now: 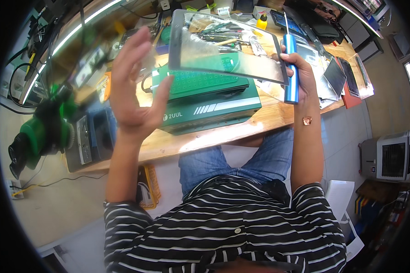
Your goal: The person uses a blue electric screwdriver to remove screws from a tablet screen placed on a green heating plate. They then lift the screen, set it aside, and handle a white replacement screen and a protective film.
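Observation:
My right hand is closed round a blue cylindrical tool with a thin metal shaft pointing away from me. The same hand grips the right edge of a see-through glass panel with a dark border, like a tablet's front glass. Hazy patches cover part of the glass. My left hand is raised, open and slightly blurred, beside the panel's left edge and apart from it. Beneath the panel lies a green perforated work plate on a green box.
Tools crowd the back of the wooden table, near a yellow bottle. Dark flat panels lie at the right. A green and black jointed device stands left. A grey air cooler is on the floor at right.

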Motion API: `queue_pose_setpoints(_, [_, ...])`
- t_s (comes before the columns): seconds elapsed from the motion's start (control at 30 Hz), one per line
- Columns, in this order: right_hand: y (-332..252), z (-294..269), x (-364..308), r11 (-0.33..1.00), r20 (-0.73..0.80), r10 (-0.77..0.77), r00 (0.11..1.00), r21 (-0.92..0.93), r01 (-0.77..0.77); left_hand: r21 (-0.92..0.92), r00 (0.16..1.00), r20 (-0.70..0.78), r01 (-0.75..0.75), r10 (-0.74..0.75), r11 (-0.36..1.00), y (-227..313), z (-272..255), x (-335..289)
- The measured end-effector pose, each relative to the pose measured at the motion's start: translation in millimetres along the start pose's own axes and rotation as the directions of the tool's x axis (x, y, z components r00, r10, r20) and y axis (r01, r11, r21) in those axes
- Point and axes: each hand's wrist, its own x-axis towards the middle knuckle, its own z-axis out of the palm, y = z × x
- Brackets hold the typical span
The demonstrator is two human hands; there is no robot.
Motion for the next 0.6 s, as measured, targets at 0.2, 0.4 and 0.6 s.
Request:
queue_pose_setpoints(0.2, [-22, -30, -31, 0.992, 0.003, -0.099, 0.995, 0.074, 0.098, 0.405, 0.913, 0.323, 0.106, -0.251, 0.908, 1, -23, -2])
queue_pose_setpoints(0.4, [-44, -54, -58, 0.97, -0.002, -0.24, 0.971, 0.03, 0.24, 0.165, 0.786, 0.5, 0.327, -0.365, 0.931, -5, -11, 5])
queue_pose_setpoints(0.6, [-56, -41, -83, 0.802, -0.054, -0.532, 0.845, -0.354, 0.482, 0.197, 0.789, 0.526, 0.249, -0.317, 0.948, 1, -7, 13])
